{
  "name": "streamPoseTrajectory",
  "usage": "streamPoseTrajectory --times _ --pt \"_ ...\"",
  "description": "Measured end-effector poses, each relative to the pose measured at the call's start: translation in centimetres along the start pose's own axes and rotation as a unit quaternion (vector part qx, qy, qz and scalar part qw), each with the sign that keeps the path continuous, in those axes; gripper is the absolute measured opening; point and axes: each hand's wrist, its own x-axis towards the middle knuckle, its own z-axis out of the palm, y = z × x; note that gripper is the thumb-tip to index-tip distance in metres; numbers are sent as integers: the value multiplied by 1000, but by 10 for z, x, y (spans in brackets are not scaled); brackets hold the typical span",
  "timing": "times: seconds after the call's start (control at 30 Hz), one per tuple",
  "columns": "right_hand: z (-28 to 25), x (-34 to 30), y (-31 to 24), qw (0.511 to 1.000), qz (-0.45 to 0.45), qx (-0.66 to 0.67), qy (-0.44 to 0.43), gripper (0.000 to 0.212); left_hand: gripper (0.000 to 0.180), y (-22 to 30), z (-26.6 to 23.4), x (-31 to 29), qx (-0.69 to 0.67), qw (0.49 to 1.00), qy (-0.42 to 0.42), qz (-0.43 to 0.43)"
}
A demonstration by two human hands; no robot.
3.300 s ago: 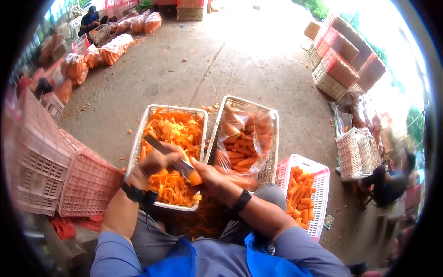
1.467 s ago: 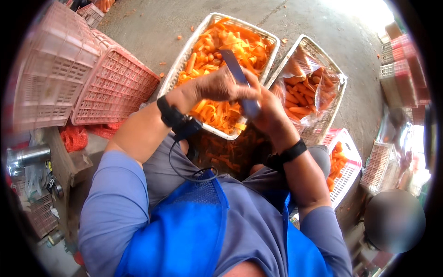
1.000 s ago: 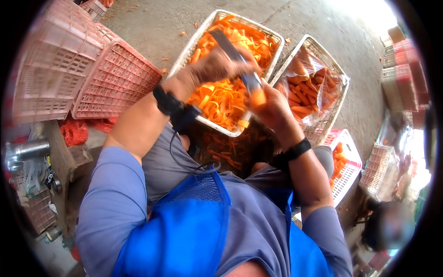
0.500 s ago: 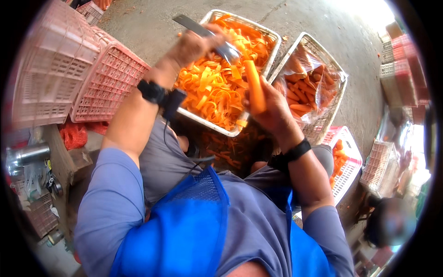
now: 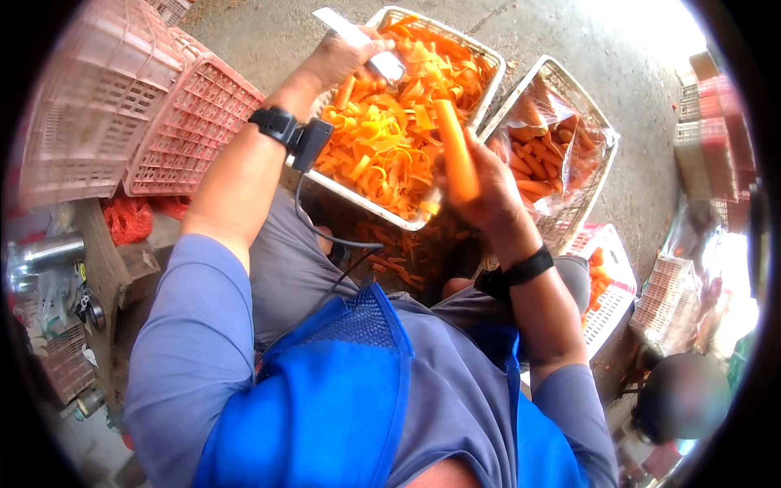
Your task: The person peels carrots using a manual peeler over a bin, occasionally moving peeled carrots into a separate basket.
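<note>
A flat, shiny metal peeler (image 5: pixel 345 28) is gripped in my left hand (image 5: pixel 342 60), above the far left side of a white crate (image 5: pixel 368 213). Wide orange carrot peelings (image 5: pixel 381 134) fill that crate. My right hand (image 5: pixel 493 189) is wrapped round the thick end of a smooth, peeled-looking carrot (image 5: pixel 457 156). The carrot tilts upward, its narrower end over the crate's right part. Peeler and carrot are apart. Some fingers of my right hand are hidden behind the carrot.
Right of the peelings stands a second crate (image 5: pixel 600 180) with carrots (image 5: pixel 541 167) in clear plastic. A white-and-pink crate (image 5: pixel 608 313) with orange pieces is by my right knee. Pink crates (image 5: pixel 199 122) are stacked at left. Scraps (image 5: pixel 399 264) lie between my feet.
My left hand with the peeler has drawn back, away from the carrot and up to the far left of the crate. The carrot stays in my right hand, shifted slightly.
</note>
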Motion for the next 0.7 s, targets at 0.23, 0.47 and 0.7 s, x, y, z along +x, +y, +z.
streamPoseTrajectory --times 0.23,0.47,0.7 --pt "1 2 0 998 -53 -35 10 35 17 70 64 -47 -128 963 -235 24" --pt "-8 2 8 998 -34 -56 -1 35 21 42 42 -25 -58 990 -123 33" --pt "-11 0 5 999 21 41 -13 42 21 25 3 -15 -11 998 -12 58"
